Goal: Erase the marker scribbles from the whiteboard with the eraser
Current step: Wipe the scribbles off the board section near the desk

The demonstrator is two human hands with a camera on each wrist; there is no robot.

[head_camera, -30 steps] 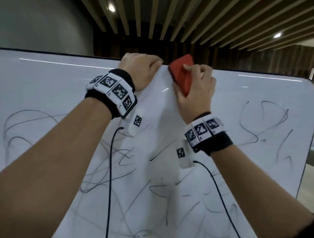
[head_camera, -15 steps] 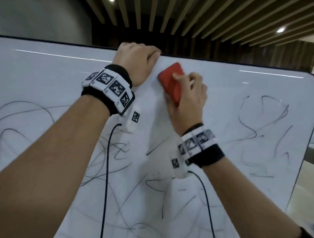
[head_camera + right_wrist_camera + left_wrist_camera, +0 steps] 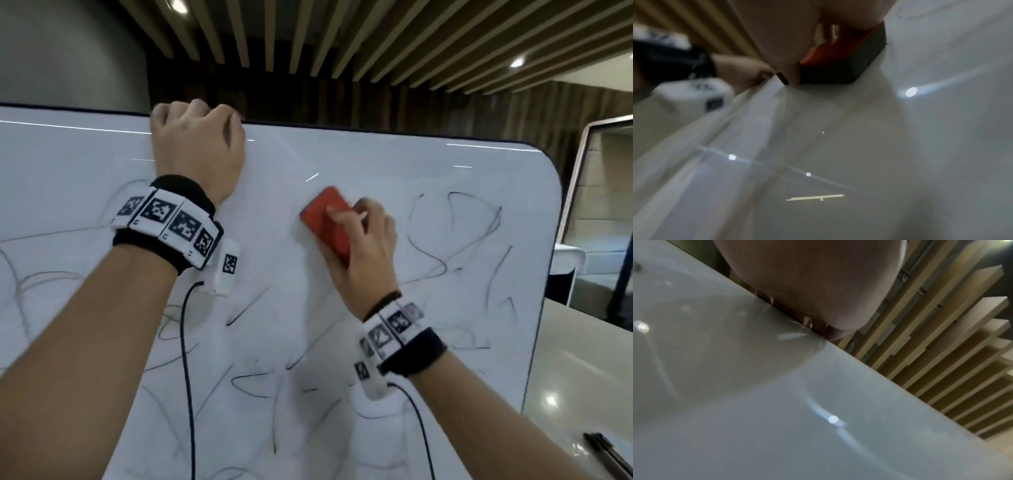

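The person's left hand (image 3: 198,150) is hooked over the top edge of the whiteboard (image 3: 376,161), fingers curled around that edge and gripping it. The right hand (image 3: 363,246) grasps the red eraser (image 3: 325,219), fingers across its back and thumb along its side, and presses its dark felt face flat against the board in the upper middle area, below the top edge and nearer the right edge. Black marker scribbles (image 3: 455,236) cover the board to the right of the eraser and across the lower part toward the bottom edge.
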